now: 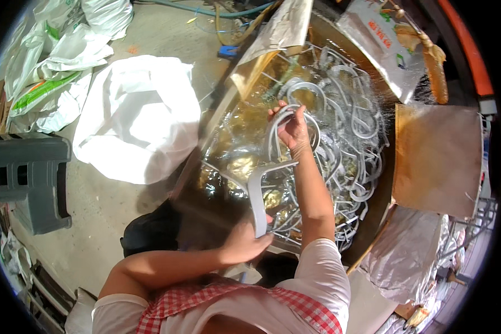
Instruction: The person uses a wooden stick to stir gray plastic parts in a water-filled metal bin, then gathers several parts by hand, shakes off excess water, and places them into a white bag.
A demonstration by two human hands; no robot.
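Observation:
My left hand (245,240), low near my apron, is closed round the lower end of a grey Y-shaped piece (255,195), whose arms spread upward over the tub. Further out, my right hand (293,132) grips a grey curved, hook-like piece (273,133) between thumb and fingers. It may hold more than one such piece. Beneath both hands is a large dark-walled tub (206,123) of shiny, rippling liquid. Many grey bent pieces (363,119) lie tangled along its right side, some partly under the surface.
On the floor at left stands an open white sack (139,117). Beyond it are a grey plastic stool (25,181) and piled white bags (55,67). A brown board (437,158) and silvery sheeting (404,253) border the tub's right side. Cardboard (273,36) covers its far corner.

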